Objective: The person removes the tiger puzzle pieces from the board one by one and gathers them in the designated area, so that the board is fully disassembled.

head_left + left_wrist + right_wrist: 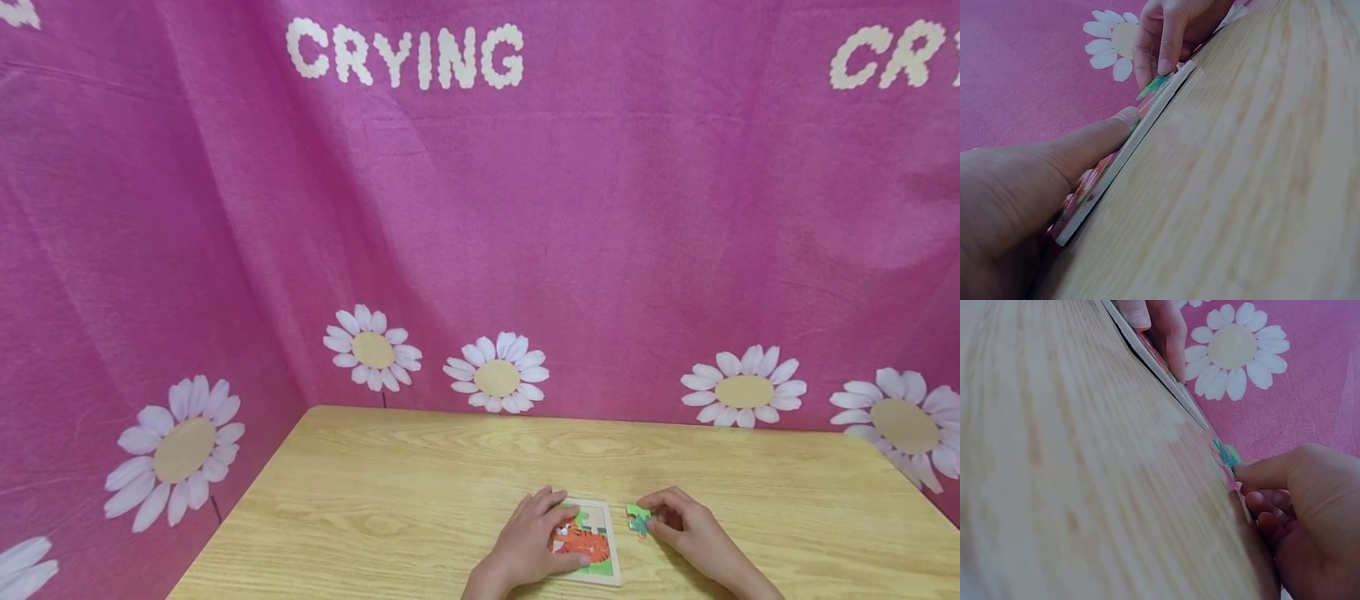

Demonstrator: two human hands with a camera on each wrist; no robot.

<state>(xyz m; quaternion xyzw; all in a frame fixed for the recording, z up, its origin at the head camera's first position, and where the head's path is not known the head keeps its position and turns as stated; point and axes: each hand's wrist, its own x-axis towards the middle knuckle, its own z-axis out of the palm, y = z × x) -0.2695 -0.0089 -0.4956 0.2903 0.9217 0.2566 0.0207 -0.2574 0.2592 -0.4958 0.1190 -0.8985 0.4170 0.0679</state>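
Note:
In the head view, a small jigsaw puzzle board with a pale frame lies on the table. It carries an orange striped animal picture on green, and a bare patch shows at its upper right. My left hand rests over the board's left side, thumb and forefinger lying fairly straight on its face; the left wrist view shows the thumb along it. To the right of the board, my right hand pinches a green puzzle piece between thumb and fingers. The right wrist view shows the piece close to the tabletop.
The wooden table reaches back to a pink cloth printed with white daisies and lettering. The cloth also hangs along the left side of the table.

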